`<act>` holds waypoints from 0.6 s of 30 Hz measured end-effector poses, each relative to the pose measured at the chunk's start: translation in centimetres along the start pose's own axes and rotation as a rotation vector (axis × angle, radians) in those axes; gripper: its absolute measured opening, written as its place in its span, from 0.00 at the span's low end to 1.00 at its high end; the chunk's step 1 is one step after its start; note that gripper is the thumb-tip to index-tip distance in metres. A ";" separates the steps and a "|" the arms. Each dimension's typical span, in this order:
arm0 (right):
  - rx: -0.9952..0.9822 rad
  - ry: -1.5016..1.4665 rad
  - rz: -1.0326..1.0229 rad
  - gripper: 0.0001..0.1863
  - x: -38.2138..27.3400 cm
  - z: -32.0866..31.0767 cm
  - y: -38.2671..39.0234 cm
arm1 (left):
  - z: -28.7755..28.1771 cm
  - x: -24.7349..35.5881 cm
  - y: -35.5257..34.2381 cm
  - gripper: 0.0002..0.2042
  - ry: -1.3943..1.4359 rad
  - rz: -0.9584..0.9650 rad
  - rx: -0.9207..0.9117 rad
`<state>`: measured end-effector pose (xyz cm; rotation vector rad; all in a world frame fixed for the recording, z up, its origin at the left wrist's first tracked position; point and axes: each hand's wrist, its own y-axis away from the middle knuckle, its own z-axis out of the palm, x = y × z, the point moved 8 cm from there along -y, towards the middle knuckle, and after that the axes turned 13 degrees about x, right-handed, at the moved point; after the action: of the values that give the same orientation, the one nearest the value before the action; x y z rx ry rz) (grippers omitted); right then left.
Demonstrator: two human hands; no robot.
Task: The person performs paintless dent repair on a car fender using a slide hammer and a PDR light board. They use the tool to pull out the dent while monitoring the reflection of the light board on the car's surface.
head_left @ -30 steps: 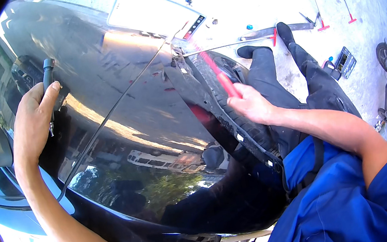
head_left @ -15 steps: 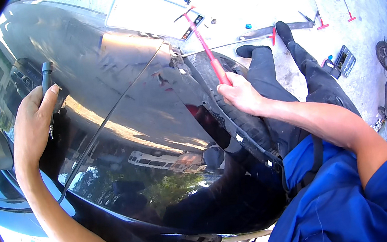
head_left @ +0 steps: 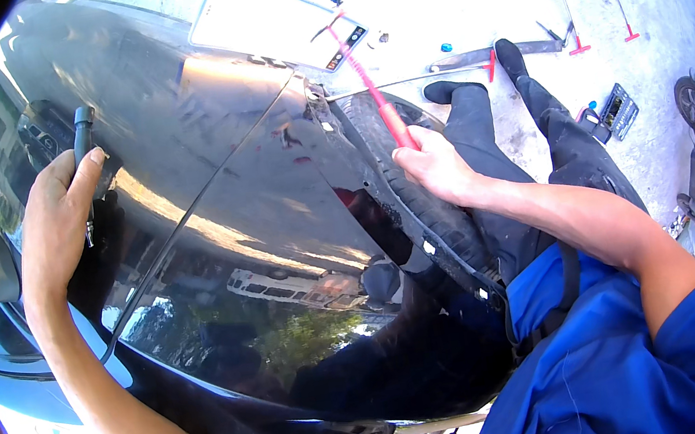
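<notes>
Left hand (head_left: pixel 54 215): wraps a dark rod (head_left: pixel 84 131), I judge to steady it over the car (head_left: pixel 264 189).
Right hand (head_left: pixel 438 169): I see it gripping the red hammer (head_left: pixel 369 82) low, likely leaving the head clear.

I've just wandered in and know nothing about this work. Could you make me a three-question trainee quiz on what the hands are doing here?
1. Multiple choice: what colour is the handle of the hammer-shaped tool in the right hand?
A) green
B) yellow
C) red

2. True or false: the left hand is empty.

3. Which of the two hands is nearer the tyre?

Key:
1. C.
2. False; it grips a dark, stick-like tool.
3. The right hand.
</notes>
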<state>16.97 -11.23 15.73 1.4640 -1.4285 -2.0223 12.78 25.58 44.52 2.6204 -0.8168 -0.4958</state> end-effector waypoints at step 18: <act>0.012 -0.122 0.030 0.09 -0.8 -1.1 2.1 | 0.4 -0.7 0.0 0.23 0.004 0.028 0.066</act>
<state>17.58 -12.30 17.91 1.3363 -1.5023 -2.1205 12.09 25.85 44.30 2.6648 -0.8819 -0.4631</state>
